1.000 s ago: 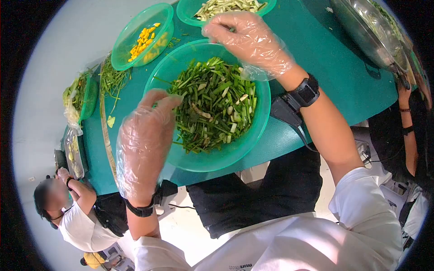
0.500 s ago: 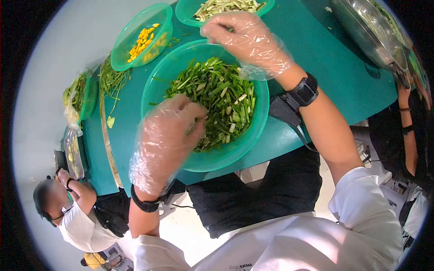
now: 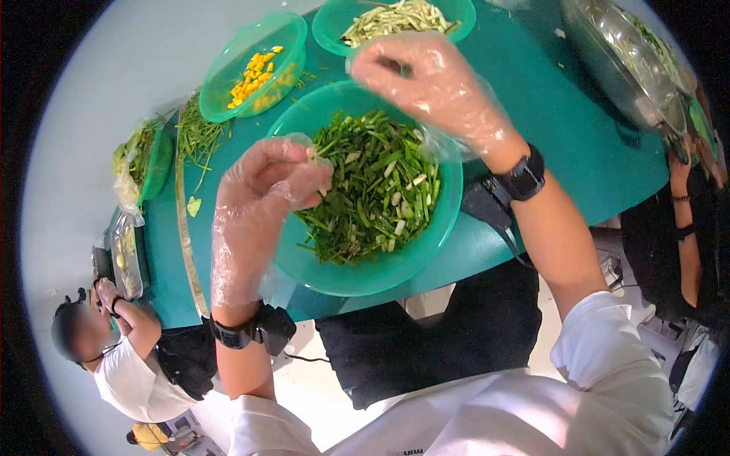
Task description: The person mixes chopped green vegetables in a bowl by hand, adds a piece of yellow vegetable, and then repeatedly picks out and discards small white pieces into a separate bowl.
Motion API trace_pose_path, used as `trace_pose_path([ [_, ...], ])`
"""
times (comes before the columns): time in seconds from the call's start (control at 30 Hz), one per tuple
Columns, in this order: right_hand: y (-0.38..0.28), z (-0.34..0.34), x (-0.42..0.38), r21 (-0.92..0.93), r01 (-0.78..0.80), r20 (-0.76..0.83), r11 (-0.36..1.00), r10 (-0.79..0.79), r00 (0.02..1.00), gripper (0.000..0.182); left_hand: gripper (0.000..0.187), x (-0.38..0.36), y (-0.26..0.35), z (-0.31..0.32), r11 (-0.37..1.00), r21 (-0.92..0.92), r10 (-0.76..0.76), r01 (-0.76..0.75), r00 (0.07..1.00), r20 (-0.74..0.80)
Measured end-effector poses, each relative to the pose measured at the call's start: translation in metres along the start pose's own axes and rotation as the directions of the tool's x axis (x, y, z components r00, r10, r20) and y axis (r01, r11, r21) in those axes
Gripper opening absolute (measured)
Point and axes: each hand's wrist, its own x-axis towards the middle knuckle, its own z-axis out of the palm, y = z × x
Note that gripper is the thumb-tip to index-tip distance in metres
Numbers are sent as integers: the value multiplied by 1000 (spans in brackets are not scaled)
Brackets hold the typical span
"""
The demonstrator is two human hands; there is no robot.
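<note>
A large green bowl (image 3: 342, 283) holds chopped green stalks and leaves (image 3: 372, 186). Over its left rim is my left hand (image 3: 262, 197) in a clear plastic glove, the fingers closed on a small piece of green stalk (image 3: 320, 152). My right hand (image 3: 433, 83), also gloved, hovers above the bowl's upper right rim, thumb and fingertips pinched together; whatever may be between them is too small to make out.
Behind stand a green bowl (image 3: 217, 76) of yellow pieces and another (image 3: 327, 30) of pale strips. Loose greens (image 3: 199, 133) lie left. A metal basin (image 3: 616, 68) is at the upper right. Another person (image 3: 133, 372) is at the left; a co-worker's arm (image 3: 687, 235) shows at the right.
My left hand has lifted off the chopped greens to the bowl's left rim, and a stalk piece now shows in its fingers. My right hand has shifted slightly down and right, still pinched.
</note>
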Motion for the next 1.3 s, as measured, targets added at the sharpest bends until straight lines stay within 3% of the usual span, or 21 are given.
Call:
trace_pose_path([
  [0.07,-4,3,2,101,183,-12,978,-182,983,23,19,8,4,1,999,-34,-18,18,1000,2],
  [0.1,-8,0,2,93,232,55,968,-238,970,23,19,14,4,1,999,-36,-11,11,1000,24],
  [0.17,-15,2,1,118,224,107,967,-237,966,23,17,24,2,0,1000,-27,18,-16,997,71],
  [0.43,-23,3,-2,51,122,221,991,-130,967,19,21,39,-10,0,993,-24,115,-113,979,166],
  [0.53,-20,5,-1,-12,156,197,988,-150,969,20,24,38,-10,3,990,-25,143,-141,977,157],
  [0.63,-27,-3,-1,-50,-44,214,998,54,975,20,29,37,-15,0,982,-54,183,-178,979,88],
  [0.67,-27,-4,-1,-62,-111,204,992,122,971,21,30,37,-15,0,977,-68,203,-200,978,51],
  [0.73,-3,1,9,69,-21,66,997,16,998,34,30,39,-18,-3,975,-3,222,-222,975,-1],
  [0.77,-1,-5,6,64,-100,-28,993,102,994,34,28,36,-19,-6,974,23,227,-227,974,-14],
  [0.83,7,-17,6,-38,-124,-177,992,116,977,33,25,32,-20,-10,960,138,245,-243,969,-2],
  [0.9,31,-27,8,-245,-28,-267,969,-40,963,33,22,31,-19,-12,909,318,266,-268,963,51],
  [1.0,21,-35,3,-325,-248,-261,912,166,951,33,22,36,-7,-17,674,608,326,-419,908,264],
  [1.1,19,-34,6,-396,-235,-253,888,140,957,30,25,46,-7,-19,560,626,361,-543,840,405],
  [1.2,48,-32,4,-677,-94,-190,730,-50,981,27,24,56,-8,-14,471,600,431,-647,762,483],
  [1.23,45,-33,3,-667,-180,-180,723,77,981,30,24,60,-9,-14,441,585,436,-681,732,524],
  [1.3,48,-35,4,-602,-142,-170,786,47,984,28,23,70,-10,-14,381,546,443,-746,666,600],
])
